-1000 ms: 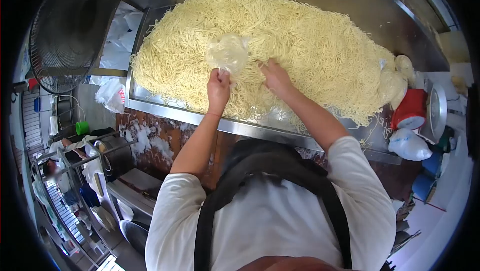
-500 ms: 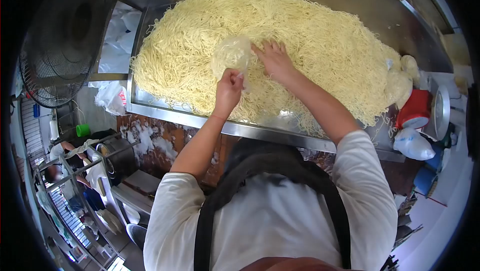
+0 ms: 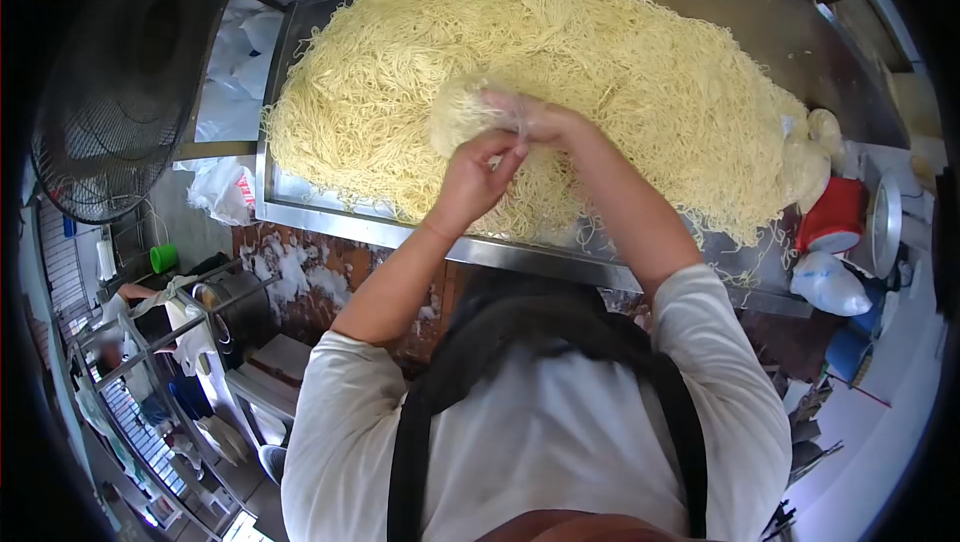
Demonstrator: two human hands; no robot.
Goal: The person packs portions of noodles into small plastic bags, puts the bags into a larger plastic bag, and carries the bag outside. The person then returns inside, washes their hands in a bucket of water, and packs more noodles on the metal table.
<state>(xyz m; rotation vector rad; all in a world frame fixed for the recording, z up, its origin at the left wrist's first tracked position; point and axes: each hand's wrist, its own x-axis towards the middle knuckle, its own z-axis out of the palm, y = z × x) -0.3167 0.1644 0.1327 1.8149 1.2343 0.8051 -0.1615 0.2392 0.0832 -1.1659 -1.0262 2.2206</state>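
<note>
A large heap of pale yellow noodles (image 3: 640, 92) fills a metal tray (image 3: 350, 230). Over its front middle is a clear plastic bag (image 3: 462, 114) with noodles showing through it. My left hand (image 3: 478, 177) pinches the bag's edge between thumb and fingers. Through the bag's mouth reaches my right hand (image 3: 540, 122), its fingers inside the plastic. The film and blur hide whether those fingers grip any noodles.
Filled clear bags (image 3: 800, 170) lie at the tray's right end, near a red container (image 3: 832, 212) and a white bag (image 3: 828, 284). A fan (image 3: 100, 147) stands at left. Beyond metal racks, another person (image 3: 115, 352) is at lower left.
My right hand has moved left off the noodle heap and into the bag's mouth. My left hand has shifted slightly right, still pinching the bag.
</note>
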